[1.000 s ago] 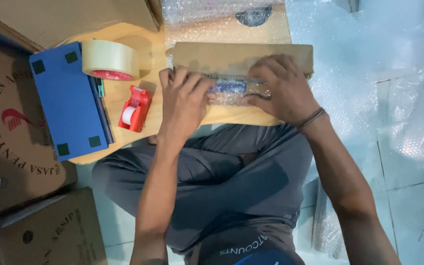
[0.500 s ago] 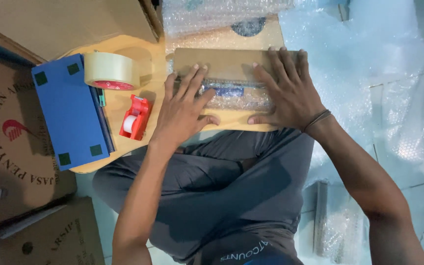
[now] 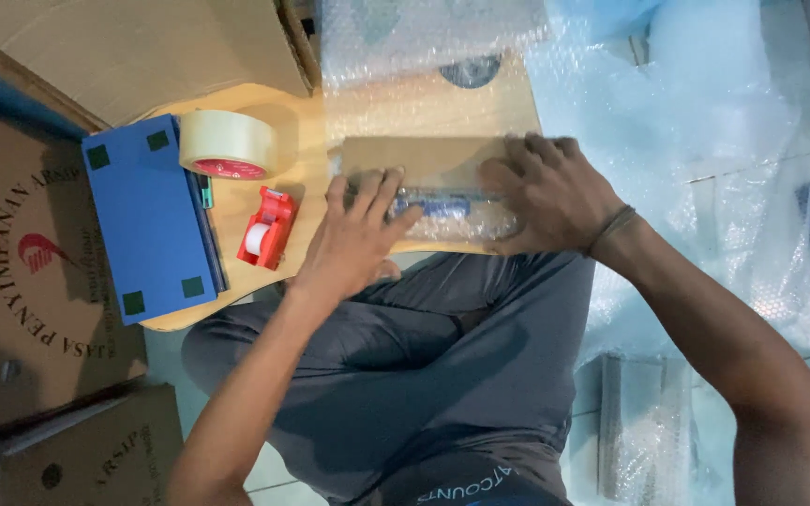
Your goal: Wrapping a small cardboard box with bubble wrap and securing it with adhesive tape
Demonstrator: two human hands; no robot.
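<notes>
My left hand (image 3: 356, 241) lies flat with fingers spread on the left part of a small item wrapped in bubble wrap (image 3: 452, 214). My right hand (image 3: 550, 192) presses on its right end. The wrapped item shows a blue patch through the plastic and lies on a brown cardboard piece (image 3: 424, 157) on a low wooden table (image 3: 302, 150). Neither hand grips anything; both press down on the wrap.
A beige tape roll (image 3: 226, 143), a red tape dispenser (image 3: 266, 228) and a blue box with dark corner pads (image 3: 150, 218) sit on the table's left. Cardboard boxes (image 3: 21, 262) stand at left. Bubble wrap sheets (image 3: 705, 159) cover the floor at right. My crossed legs (image 3: 405, 365) are below.
Both hands have shifted slightly on the wrapped item; my left hand's fingers now lie further across it. The view has drifted so the table sits lower in frame.
</notes>
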